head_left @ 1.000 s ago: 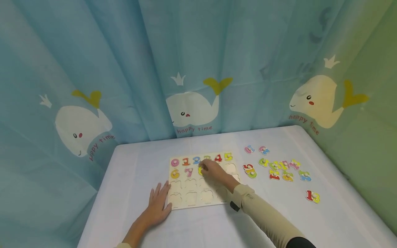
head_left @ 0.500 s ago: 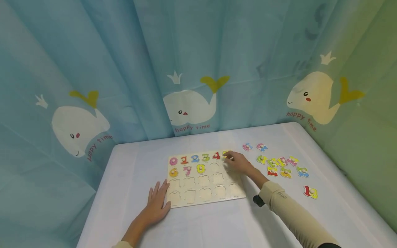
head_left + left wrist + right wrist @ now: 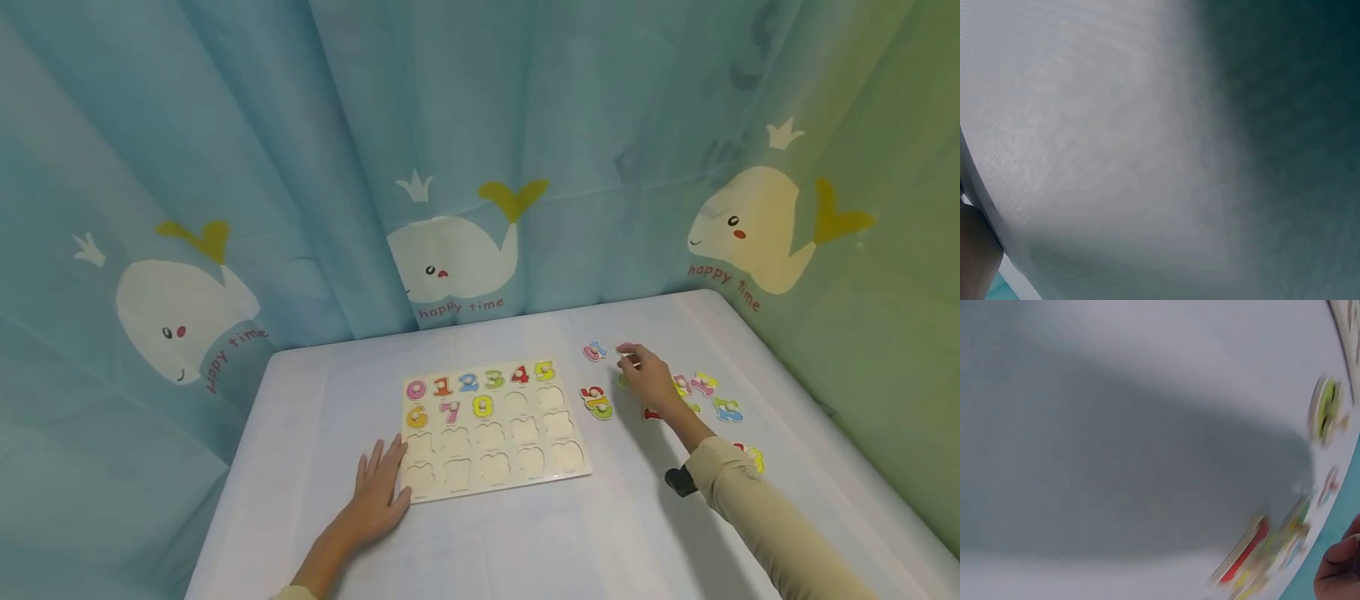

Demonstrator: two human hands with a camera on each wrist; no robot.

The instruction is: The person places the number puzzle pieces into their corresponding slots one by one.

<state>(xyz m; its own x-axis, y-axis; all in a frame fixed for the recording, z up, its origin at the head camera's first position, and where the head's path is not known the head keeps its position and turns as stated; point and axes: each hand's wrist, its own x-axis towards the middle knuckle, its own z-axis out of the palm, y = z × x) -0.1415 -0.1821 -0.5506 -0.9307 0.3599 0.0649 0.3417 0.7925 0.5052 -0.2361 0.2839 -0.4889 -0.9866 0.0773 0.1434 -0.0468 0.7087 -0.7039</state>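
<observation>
In the head view a wooden number puzzle board (image 3: pixel 495 492) lies on the table, with pieces 0 to 8 set in its upper two rows and bare recesses below. My left hand (image 3: pixel 375 496) rests flat beside the board's left edge, fingertips and thumb touching it. Over the loose pieces at the right hovers my right hand (image 3: pixel 651 383), its fingers loosely bent and pointing left, with nothing seen between them. Partly behind its fingertips is a pink and blue number piece (image 3: pixel 630 346). The right wrist view shows part of this hand (image 3: pixel 1340 565) at its edge.
Left of my right hand lie a pink and blue piece (image 3: pixel 595 352) and a red and green piece (image 3: pixel 597 402). A blue and green piece (image 3: pixel 727 408) lies to its right. My sleeve partly covers a red and yellow piece (image 3: pixel 753 457). A whale-print curtain (image 3: pixel 600 125) hangs behind the table.
My right hand has left the 8 piece, which now shows in its recess, and moved right across the board to above the loose pieces. My left hand has stayed at the board's edge.
</observation>
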